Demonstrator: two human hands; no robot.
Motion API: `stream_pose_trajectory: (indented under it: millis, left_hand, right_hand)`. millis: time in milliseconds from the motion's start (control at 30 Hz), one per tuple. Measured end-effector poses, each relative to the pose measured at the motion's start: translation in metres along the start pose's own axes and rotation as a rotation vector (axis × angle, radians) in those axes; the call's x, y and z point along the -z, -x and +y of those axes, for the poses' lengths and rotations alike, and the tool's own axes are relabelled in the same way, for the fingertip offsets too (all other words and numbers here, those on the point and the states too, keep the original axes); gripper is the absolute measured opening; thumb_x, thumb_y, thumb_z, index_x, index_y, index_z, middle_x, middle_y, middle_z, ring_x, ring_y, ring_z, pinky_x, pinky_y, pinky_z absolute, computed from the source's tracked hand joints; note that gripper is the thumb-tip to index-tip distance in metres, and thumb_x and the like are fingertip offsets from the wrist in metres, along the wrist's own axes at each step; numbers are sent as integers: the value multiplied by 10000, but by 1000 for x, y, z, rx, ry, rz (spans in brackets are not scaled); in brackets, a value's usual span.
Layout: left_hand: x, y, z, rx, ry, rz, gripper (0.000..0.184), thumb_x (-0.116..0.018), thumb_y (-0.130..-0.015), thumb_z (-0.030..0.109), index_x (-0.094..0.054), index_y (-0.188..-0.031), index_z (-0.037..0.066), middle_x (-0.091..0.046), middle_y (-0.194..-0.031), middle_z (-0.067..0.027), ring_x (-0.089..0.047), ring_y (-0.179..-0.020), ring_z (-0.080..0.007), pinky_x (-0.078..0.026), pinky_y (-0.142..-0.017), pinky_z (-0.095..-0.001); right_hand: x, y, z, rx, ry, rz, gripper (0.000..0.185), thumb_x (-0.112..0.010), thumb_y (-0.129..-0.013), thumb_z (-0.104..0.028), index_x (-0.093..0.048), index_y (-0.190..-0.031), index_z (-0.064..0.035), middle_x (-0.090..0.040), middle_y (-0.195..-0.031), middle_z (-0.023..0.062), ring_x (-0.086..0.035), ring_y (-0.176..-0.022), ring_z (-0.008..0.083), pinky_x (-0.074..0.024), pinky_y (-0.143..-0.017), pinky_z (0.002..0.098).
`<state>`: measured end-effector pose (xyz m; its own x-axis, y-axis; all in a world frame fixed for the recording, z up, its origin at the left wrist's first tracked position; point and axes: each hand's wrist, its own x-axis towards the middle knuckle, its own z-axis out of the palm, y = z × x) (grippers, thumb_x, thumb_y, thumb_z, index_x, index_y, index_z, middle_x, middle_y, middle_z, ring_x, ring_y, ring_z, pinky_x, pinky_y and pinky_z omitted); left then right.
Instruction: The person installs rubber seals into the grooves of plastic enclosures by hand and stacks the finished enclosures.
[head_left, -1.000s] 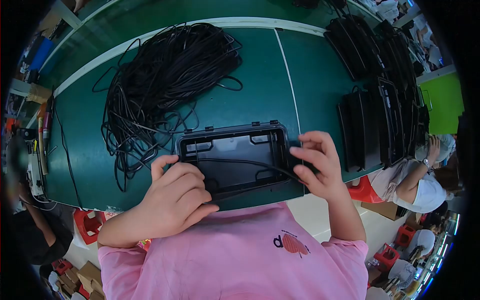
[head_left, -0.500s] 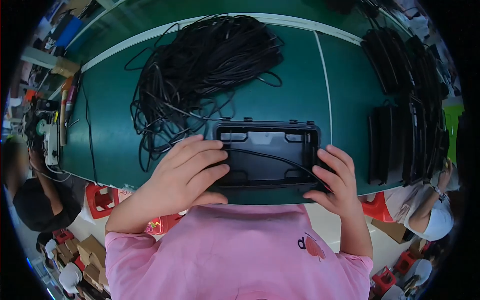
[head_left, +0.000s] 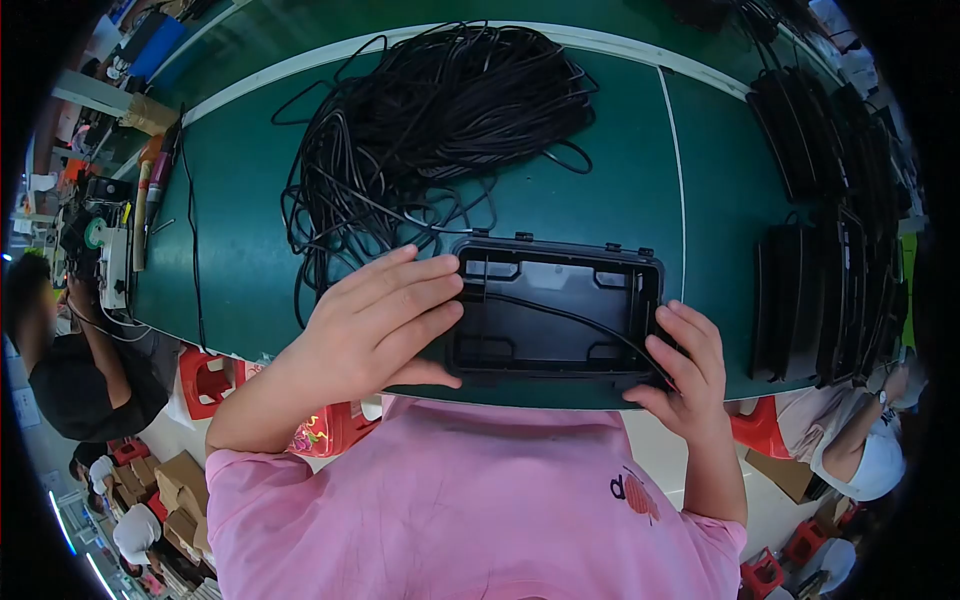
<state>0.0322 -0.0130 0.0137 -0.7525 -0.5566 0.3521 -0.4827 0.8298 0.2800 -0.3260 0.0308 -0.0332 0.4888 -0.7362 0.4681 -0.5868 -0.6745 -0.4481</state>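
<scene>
A black rectangular plastic box (head_left: 560,371) lies open side up near the table's front edge, with hinge tabs along its far rim. My left hand (head_left: 385,325) is at the box's left end, fingers outstretched and fingertips against the left rim, thumb lower down. A thin black cable (head_left: 570,318) crosses the inside of the box from the left wall to the lower right corner. There my right hand (head_left: 690,365) has its fingers curled around the cable beside the right wall. The cable's end in those fingers is partly hidden.
A big tangled heap of black cable (head_left: 450,110) lies behind the box on the green table (head_left: 240,240). Several black cases (head_left: 790,300) are stacked at the right. Tools (head_left: 155,190) and a small machine (head_left: 110,260) stand at the left. Other people sit on both sides.
The whole view has shifted, so the table's contents appear farther right. Relative to the box, my left fingertips have drawn back slightly to its left rim. My right hand still grips the cable.
</scene>
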Motion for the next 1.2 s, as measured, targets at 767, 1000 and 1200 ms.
stream_pose_trajectory:
  millis: [767, 1000, 1200]
  left_hand:
    - [-11, 11, 4, -76, 9, 138, 373, -833, -681, 302, -660, -874, 34, -667, -975, -117, -673, -997, -304, -517, -927, -455]
    - [-15, 17, 7, -58, 18, 157, 367, -830, -674, 277, -673, -873, 11, -663, -991, -133, -667, -1007, -320, -526, -914, -458]
    - [-15, 17, 5, -93, -4, 156, 344, -823, -685, 247, -678, -883, 6, -665, -981, -131, -671, -996, -309, -550, -871, -429]
  right_hand:
    - [-3, 13, -12, -284, -372, 209, 327, -764, -792, -317, -645, -794, -12, -657, -899, 103, -610, -793, 267, -489, -686, 331]
    - [4, -5, -6, -40, -131, 76, 409, -789, -735, -367, -704, -971, -45, -677, -1010, 94, -605, -1020, 317, -520, -795, 377]
    - [-5, 7, -2, 59, 4, 78, 384, -828, -671, -251, -702, -994, -86, -658, -1112, 83, -612, -1027, 309, -519, -782, 365]
